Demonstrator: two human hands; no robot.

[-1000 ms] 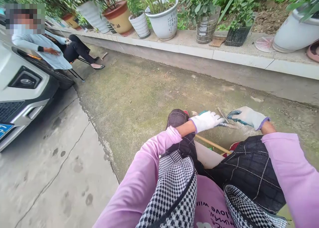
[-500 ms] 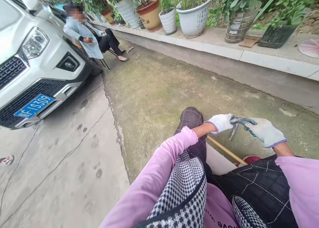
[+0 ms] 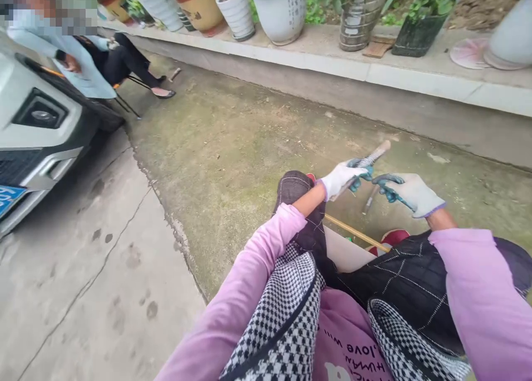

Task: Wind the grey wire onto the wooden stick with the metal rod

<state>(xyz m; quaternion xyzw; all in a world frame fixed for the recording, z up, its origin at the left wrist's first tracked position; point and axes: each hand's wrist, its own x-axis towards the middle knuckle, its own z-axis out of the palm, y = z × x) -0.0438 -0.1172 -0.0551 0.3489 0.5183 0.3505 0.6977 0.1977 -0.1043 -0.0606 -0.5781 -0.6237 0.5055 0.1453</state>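
My left hand (image 3: 344, 178), in a white glove with blue-green coated fingers, is closed around a slim grey stick-like piece (image 3: 375, 155). The piece slants up to the right and ends in a pale tip. Just to its right, my right hand (image 3: 418, 193), gloved the same way, is closed on a dark hand tool (image 3: 387, 179). A narrow grey metal arm of this tool angles downward beneath the gap between my hands. The gloves hide most of both grips, and I cannot tell the exact kind of either thing.
A yellow rod (image 3: 355, 233) runs between my knees above a red shoe (image 3: 394, 238). Potted plants, including a white pot (image 3: 278, 15), line a low ledge (image 3: 332, 60). A seated person (image 3: 124, 65) is beside a white car (image 3: 25, 148) at left.
My hands have moved apart slightly. The grey piece with the pale tip now shows above my left hand. The view has shifted right, so the car and seated person sit further left.
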